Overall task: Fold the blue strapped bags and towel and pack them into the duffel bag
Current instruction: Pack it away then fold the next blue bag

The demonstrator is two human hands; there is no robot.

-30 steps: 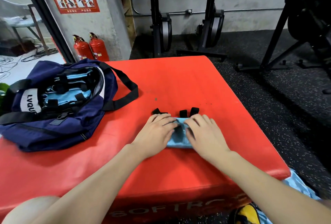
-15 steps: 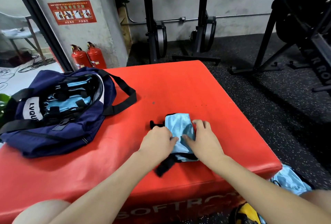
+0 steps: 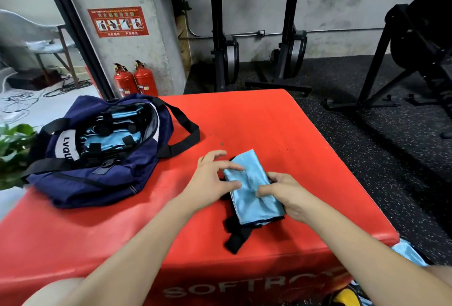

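Note:
A folded light-blue strapped bag (image 3: 249,188) lies on the red soft box (image 3: 281,129), with black straps trailing toward the near edge. My right hand (image 3: 286,193) grips its right side, thumb on top and fingers curled under the edge. My left hand (image 3: 212,181) pinches the bag's left edge, fingers partly spread. The navy duffel bag (image 3: 97,158) sits open at the left of the box, with several blue strapped items inside.
More light-blue fabric (image 3: 408,254) lies on the floor by the box's near right corner. Two red fire extinguishers (image 3: 135,80) stand behind the duffel. Black gym machines (image 3: 225,36) line the far wall. A green plant (image 3: 12,149) is at the left edge.
The blue bag went from a flat bundle under both palms to a longer folded strip turned lengthwise. Both hands shifted from pressing to holding its sides. The straps now trail toward me.

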